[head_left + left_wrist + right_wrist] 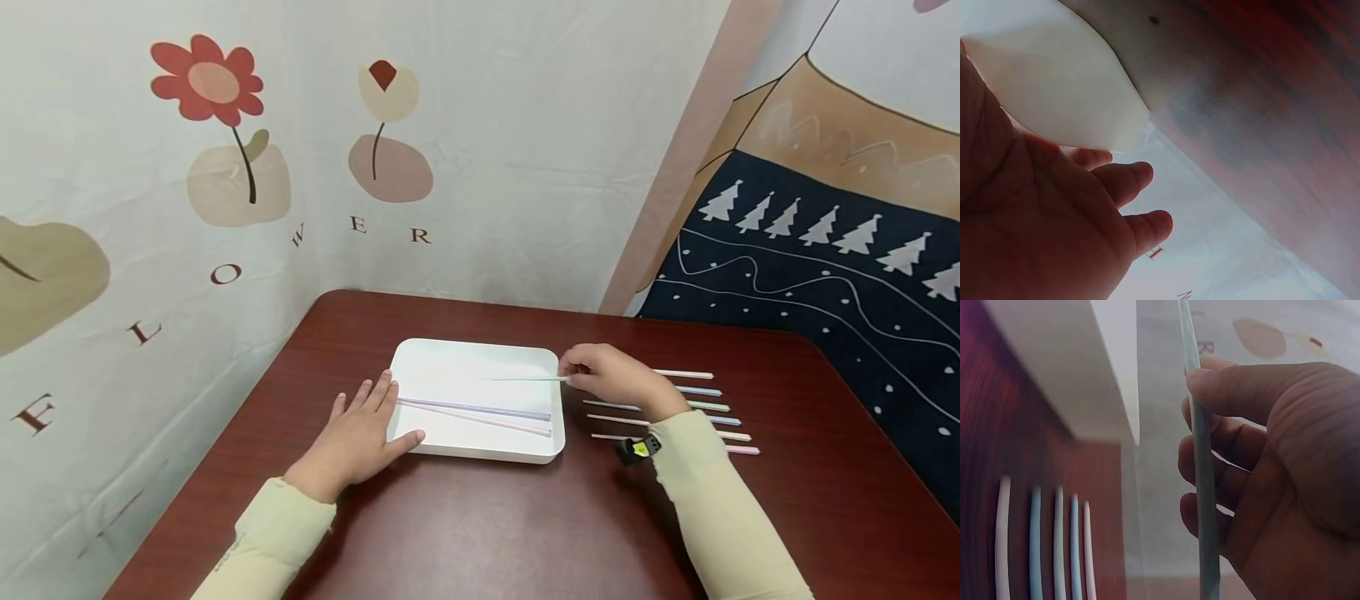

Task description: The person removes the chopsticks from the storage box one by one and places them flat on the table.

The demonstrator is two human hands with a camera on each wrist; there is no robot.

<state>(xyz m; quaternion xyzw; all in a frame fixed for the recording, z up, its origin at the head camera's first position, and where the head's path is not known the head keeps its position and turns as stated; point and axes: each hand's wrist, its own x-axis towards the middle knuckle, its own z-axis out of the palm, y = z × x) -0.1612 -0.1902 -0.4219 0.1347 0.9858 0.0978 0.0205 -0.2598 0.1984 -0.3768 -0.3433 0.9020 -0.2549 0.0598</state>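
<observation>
- My right hand (611, 377) pinches a pale green stick (525, 379) between thumb and index finger, the other fingers curled behind it
- That stick reaches from my fingertips leftward over the right rim of the white tray (450, 362); whether its far tip touches the bottom I cannot tell
- My left hand (360, 435) rests against the tray's left end, its fingers straight, the thumb set well apart at the near rim
- In the tray lie lavender and pink sticks (510, 412), close together at their left ends and fanning apart toward the right
- On the brown table (465, 525), right of the tray, six more sticks (699, 390) lie side by side in a row, pink, blue and green among them, partly hidden by my right arm
- A black band (639, 448) with a yellow patch sits at my right wrist
- Behind the table hangs a pale cloth (510, 167) printed with flowers and letters
</observation>
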